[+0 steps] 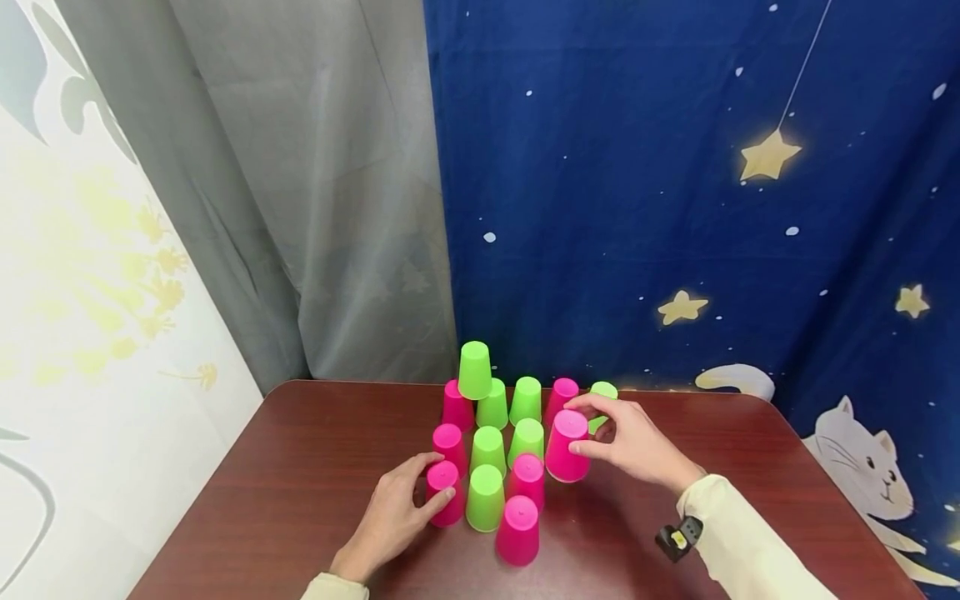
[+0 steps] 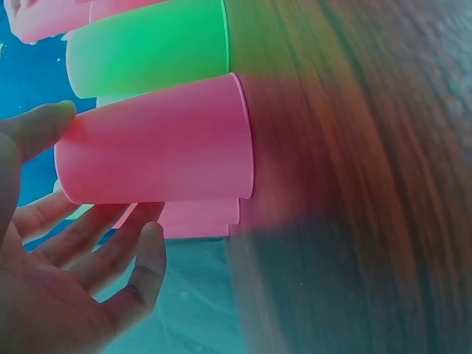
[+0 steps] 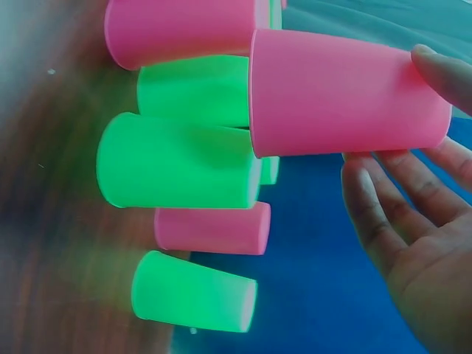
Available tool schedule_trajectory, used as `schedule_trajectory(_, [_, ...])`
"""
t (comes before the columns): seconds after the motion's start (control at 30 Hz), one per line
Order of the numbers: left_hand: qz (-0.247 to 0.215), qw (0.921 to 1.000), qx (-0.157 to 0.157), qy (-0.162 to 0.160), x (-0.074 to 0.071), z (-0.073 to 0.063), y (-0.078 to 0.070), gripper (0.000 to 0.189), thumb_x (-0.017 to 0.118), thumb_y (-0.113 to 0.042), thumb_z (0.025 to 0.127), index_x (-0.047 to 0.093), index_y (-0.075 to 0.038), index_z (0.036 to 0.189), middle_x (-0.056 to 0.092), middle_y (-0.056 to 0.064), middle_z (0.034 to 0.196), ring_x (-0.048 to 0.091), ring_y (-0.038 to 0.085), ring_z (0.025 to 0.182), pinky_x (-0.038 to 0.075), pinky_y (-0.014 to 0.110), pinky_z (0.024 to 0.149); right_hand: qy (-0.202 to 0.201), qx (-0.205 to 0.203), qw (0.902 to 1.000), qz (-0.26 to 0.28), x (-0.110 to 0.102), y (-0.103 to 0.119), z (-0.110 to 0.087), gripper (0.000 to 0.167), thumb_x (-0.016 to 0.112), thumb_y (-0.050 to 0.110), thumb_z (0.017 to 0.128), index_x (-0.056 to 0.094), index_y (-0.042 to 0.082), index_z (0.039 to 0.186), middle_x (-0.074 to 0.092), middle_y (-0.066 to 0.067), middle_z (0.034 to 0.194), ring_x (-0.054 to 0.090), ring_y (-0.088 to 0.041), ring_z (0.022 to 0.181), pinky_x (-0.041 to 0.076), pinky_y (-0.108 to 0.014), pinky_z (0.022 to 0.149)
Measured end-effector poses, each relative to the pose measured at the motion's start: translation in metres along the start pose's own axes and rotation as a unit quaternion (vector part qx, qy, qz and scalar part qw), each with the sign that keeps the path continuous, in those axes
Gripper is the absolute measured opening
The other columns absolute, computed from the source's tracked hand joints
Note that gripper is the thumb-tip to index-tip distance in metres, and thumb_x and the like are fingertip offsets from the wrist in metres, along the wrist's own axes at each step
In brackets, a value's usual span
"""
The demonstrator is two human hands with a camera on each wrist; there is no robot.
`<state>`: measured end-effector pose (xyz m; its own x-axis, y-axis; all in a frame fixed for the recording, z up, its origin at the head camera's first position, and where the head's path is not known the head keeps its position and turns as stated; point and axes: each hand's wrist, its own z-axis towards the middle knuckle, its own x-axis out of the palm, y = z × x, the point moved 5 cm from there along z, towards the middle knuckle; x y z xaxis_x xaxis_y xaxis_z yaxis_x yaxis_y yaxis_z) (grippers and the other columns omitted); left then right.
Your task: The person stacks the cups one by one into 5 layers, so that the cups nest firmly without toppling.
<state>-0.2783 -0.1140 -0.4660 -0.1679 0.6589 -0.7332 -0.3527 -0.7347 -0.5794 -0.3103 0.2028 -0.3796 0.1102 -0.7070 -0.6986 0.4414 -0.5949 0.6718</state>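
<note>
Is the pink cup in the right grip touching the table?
Apart. The right wrist view shows it: the held pink cup has its rim up near the top of a standing green cup, leaving a clear gap above the table.

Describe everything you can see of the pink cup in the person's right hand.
It's a plain, bright pink cup, smooth like plastic, tapering from a wide, thin-rimmed mouth to a narrower, closed end. It is upside down, mouth facing down. The right hand holds it near the closed end, thumb on one side, fingers on the other. It is raised off the table, its rim roughly level with the tops of nearby cups; whether it touches them is unclear.
</note>
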Motion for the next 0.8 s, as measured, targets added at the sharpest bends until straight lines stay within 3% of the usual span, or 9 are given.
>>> schedule_trajectory(0.23, [-0.004,0.9999,-0.009,0.006,0.0,-0.002,0.002,0.043,0.085,-0.027,0.079,0.066,-0.021,0.117,0.069,-0.01,0.103,0.062,0.005,0.092,0.056,0.025,0.081,0.023,-0.001,0.9995,0.022,-0.009,0.007,0.018,0.051,0.083,0.027,0.082,0.064,0.016,0.128,0.07,0.0,0.108,0.064,-0.02,0.098,0.059,-0.026,0.076])
schedule_trajectory(0.5, [-0.001,1.0,0.005,-0.002,-0.001,0.0,0.003,0.041,0.085,-0.027,0.079,0.067,-0.021,0.115,0.07,-0.01,0.103,0.064,0.006,0.093,0.056,0.028,0.082,0.024,-0.032,0.999,0.021,-0.017,0.017,0.042,0.049,0.084,0.025,0.082,0.064,0.016,0.125,0.072,-0.002,0.108,0.066,-0.02,0.097,0.059,-0.026,0.078])
schedule_trajectory(0.8, [-0.011,0.9999,0.004,0.009,-0.002,0.001,0.002,0.042,0.085,-0.027,0.08,0.066,-0.021,0.117,0.07,-0.011,0.105,0.064,0.006,0.094,0.058,0.032,0.084,0.027,-0.024,0.9993,0.013,-0.008,0.021,0.078,0.046,0.083,0.024,0.083,0.065,0.016,0.125,0.073,-0.004,0.11,0.068,-0.02,0.101,0.058,-0.028,0.083])
